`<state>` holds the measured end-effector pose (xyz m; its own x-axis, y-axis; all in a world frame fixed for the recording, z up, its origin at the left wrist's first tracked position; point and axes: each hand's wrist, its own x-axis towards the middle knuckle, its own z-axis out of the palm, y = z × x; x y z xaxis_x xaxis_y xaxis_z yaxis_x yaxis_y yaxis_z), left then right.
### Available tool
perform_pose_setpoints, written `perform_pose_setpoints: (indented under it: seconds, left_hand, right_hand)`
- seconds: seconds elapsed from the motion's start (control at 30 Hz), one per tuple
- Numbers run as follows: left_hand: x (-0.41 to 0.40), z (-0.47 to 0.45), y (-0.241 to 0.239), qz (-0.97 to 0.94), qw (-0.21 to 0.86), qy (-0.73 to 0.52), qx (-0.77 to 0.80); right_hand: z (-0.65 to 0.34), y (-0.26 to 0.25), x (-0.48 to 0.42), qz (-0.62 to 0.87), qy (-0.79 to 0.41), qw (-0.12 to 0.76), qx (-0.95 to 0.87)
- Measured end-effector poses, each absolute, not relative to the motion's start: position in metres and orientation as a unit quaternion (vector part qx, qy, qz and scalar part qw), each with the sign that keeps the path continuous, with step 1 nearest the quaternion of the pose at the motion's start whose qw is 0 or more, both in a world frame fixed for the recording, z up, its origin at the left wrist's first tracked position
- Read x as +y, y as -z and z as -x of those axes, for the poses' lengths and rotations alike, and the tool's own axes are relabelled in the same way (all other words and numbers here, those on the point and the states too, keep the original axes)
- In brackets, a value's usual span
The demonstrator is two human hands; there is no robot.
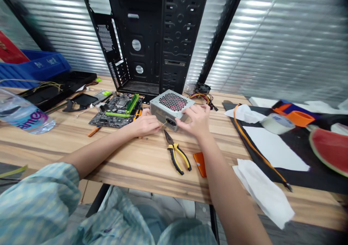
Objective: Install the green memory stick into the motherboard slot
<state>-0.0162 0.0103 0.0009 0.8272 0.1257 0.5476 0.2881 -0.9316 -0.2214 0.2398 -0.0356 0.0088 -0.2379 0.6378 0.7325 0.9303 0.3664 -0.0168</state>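
Note:
A grey power supply unit (170, 105) with a red fan grille sits on the wooden table (130, 161). My right hand (196, 121) rests on its near right corner, fingers curled over the top edge. My left hand (144, 124) is closed just left of its front face, pinching something thin and yellowish that I cannot make out, close to the socket. Yellow-handled pliers (176, 154) lie right in front of both hands.
A motherboard (118, 110) lies left of the unit, an open black computer case (154, 38) stands behind. A plastic bottle (23, 114) and blue bins (35, 65) at left. An orange flat object (200, 164), white tissues (265, 192), tape roll (277, 123), watermelon slice (330, 148) at right.

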Motion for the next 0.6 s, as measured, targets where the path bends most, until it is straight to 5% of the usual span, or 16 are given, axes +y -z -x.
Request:
perform_pose_setpoints:
  seconds: [0.6]
  left_hand:
    - [0.006,0.027,-0.001,0.942,0.146,0.268,-0.142]
  right_hand:
    - [-0.244,-0.008,-0.035,0.525,0.202,0.357,-0.746]
